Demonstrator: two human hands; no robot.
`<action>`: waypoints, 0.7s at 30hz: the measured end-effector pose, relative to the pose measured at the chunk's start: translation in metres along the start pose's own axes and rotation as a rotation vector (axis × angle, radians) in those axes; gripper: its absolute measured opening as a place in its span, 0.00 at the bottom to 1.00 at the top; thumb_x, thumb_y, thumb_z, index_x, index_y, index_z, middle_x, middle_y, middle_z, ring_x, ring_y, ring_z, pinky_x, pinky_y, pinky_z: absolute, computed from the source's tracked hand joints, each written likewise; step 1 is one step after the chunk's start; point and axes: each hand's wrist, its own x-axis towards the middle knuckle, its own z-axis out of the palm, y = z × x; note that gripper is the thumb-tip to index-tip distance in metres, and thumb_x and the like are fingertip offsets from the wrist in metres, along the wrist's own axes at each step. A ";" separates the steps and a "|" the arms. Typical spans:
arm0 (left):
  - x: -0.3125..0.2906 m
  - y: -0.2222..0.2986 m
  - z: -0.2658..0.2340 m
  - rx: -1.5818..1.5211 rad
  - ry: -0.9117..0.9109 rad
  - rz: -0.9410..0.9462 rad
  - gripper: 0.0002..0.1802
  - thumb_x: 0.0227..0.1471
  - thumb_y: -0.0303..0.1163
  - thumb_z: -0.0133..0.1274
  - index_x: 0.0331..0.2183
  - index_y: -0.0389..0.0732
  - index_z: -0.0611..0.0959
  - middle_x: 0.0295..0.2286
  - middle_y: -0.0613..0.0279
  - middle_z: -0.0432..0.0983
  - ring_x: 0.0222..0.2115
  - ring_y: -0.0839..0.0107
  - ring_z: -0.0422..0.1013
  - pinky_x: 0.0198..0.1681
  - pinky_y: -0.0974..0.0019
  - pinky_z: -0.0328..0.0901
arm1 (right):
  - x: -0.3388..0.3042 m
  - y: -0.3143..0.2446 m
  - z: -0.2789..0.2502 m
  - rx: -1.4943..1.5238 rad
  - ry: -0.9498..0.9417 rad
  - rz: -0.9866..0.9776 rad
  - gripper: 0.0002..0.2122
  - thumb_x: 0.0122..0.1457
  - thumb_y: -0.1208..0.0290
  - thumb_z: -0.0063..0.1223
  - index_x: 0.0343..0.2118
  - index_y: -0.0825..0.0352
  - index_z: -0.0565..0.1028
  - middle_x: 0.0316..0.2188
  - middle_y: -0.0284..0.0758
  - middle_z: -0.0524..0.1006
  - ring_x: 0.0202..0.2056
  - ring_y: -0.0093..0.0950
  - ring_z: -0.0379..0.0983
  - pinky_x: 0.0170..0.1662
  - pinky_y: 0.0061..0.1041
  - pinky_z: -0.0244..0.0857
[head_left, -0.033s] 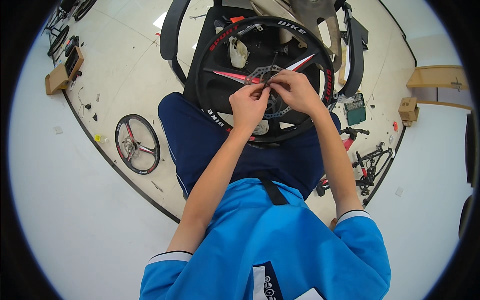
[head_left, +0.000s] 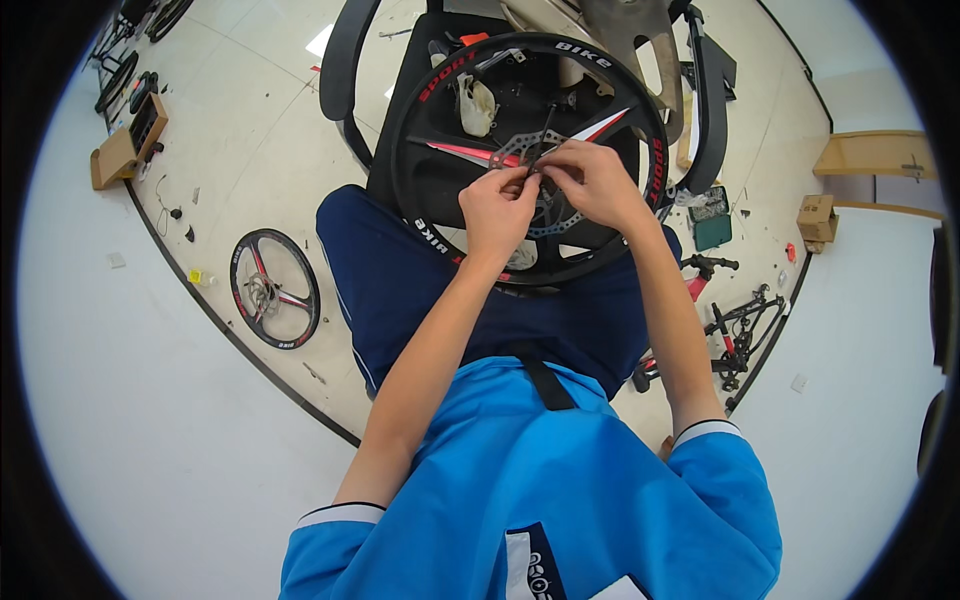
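Bicycle wheel on person's lap; left hand and right hand pinch together at its brake disc

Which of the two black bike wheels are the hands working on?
The large black spoked wheel with red markings resting on the lap; both hands, left hand and right hand, pinch at its metal brake disc. The smaller-looking black wheel lies untouched on the floor.
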 end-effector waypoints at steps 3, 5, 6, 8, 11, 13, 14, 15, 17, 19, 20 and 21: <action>0.000 -0.003 0.000 0.005 0.013 0.018 0.11 0.51 0.26 0.66 0.35 0.28 0.88 0.25 0.54 0.84 0.25 0.73 0.82 0.30 0.72 0.73 | -0.008 -0.018 -0.014 -0.014 0.205 0.052 0.15 0.57 0.80 0.61 0.48 0.67 0.81 0.36 0.37 0.80 0.32 0.30 0.79 0.37 0.26 0.73; -0.002 -0.002 0.001 0.031 0.003 0.053 0.12 0.52 0.29 0.68 0.36 0.29 0.89 0.25 0.57 0.85 0.25 0.77 0.81 0.31 0.73 0.73 | -0.008 -0.034 -0.025 -0.082 0.269 -0.042 0.20 0.53 0.80 0.61 0.52 0.64 0.79 0.43 0.38 0.79 0.35 0.37 0.79 0.42 0.30 0.75; -0.001 -0.002 0.000 0.022 0.004 0.049 0.12 0.51 0.28 0.68 0.36 0.29 0.89 0.25 0.57 0.85 0.25 0.77 0.81 0.31 0.73 0.73 | -0.007 -0.044 -0.027 -0.166 0.284 -0.115 0.21 0.52 0.80 0.61 0.52 0.63 0.79 0.46 0.38 0.78 0.38 0.36 0.79 0.43 0.31 0.75; -0.001 -0.002 0.000 -0.003 -0.003 0.040 0.12 0.51 0.28 0.68 0.35 0.29 0.89 0.25 0.57 0.85 0.25 0.76 0.81 0.31 0.73 0.73 | -0.002 -0.038 -0.028 -0.361 0.170 -0.256 0.23 0.52 0.80 0.61 0.53 0.60 0.79 0.51 0.38 0.76 0.43 0.36 0.77 0.48 0.34 0.73; -0.002 -0.001 0.000 0.003 -0.006 0.051 0.10 0.51 0.25 0.65 0.34 0.28 0.88 0.26 0.54 0.84 0.25 0.71 0.82 0.30 0.71 0.73 | 0.006 -0.038 -0.029 -0.588 0.144 -0.360 0.23 0.47 0.79 0.63 0.50 0.60 0.81 0.45 0.34 0.76 0.43 0.33 0.75 0.47 0.33 0.70; -0.002 0.000 0.001 0.008 0.000 0.093 0.09 0.50 0.25 0.65 0.34 0.28 0.88 0.26 0.53 0.84 0.24 0.69 0.81 0.29 0.70 0.73 | 0.011 -0.034 -0.032 -0.701 0.130 -0.429 0.19 0.45 0.76 0.63 0.45 0.61 0.82 0.38 0.31 0.74 0.41 0.30 0.74 0.44 0.30 0.69; -0.002 0.000 0.001 0.023 0.004 0.088 0.09 0.50 0.25 0.66 0.34 0.29 0.88 0.26 0.55 0.84 0.24 0.72 0.80 0.28 0.71 0.72 | 0.013 -0.028 -0.033 -0.728 0.109 -0.436 0.17 0.46 0.75 0.64 0.43 0.62 0.82 0.38 0.31 0.75 0.40 0.30 0.75 0.43 0.30 0.70; -0.002 -0.001 0.001 0.037 0.008 0.083 0.09 0.50 0.25 0.66 0.34 0.30 0.88 0.26 0.57 0.84 0.23 0.75 0.80 0.28 0.72 0.72 | 0.015 -0.020 -0.032 -0.755 0.089 -0.442 0.15 0.48 0.74 0.64 0.42 0.63 0.81 0.37 0.31 0.75 0.40 0.30 0.76 0.43 0.30 0.70; -0.001 -0.003 0.003 0.051 0.036 0.112 0.08 0.50 0.25 0.67 0.34 0.31 0.89 0.26 0.59 0.83 0.22 0.78 0.78 0.27 0.74 0.71 | 0.020 -0.010 -0.033 -0.779 0.086 -0.469 0.09 0.50 0.73 0.63 0.36 0.65 0.81 0.34 0.30 0.75 0.38 0.28 0.77 0.40 0.29 0.72; -0.002 -0.007 0.005 0.055 0.078 0.174 0.07 0.49 0.24 0.67 0.33 0.31 0.89 0.26 0.61 0.82 0.21 0.79 0.76 0.25 0.75 0.69 | 0.019 -0.006 -0.038 -0.793 0.108 -0.477 0.09 0.51 0.73 0.65 0.36 0.64 0.81 0.32 0.29 0.76 0.35 0.28 0.77 0.37 0.28 0.72; -0.002 -0.009 0.006 0.054 0.091 0.204 0.07 0.49 0.23 0.67 0.33 0.31 0.89 0.25 0.61 0.81 0.21 0.79 0.76 0.25 0.75 0.69 | 0.018 -0.005 -0.040 -0.798 0.118 -0.481 0.09 0.51 0.72 0.65 0.36 0.64 0.81 0.31 0.29 0.76 0.33 0.28 0.78 0.36 0.27 0.72; -0.002 -0.012 0.007 0.053 0.103 0.234 0.07 0.49 0.23 0.67 0.33 0.32 0.89 0.25 0.61 0.81 0.20 0.79 0.76 0.24 0.75 0.69 | 0.016 -0.005 -0.041 -0.764 0.163 -0.465 0.08 0.51 0.73 0.65 0.35 0.65 0.81 0.30 0.30 0.77 0.32 0.29 0.78 0.35 0.27 0.72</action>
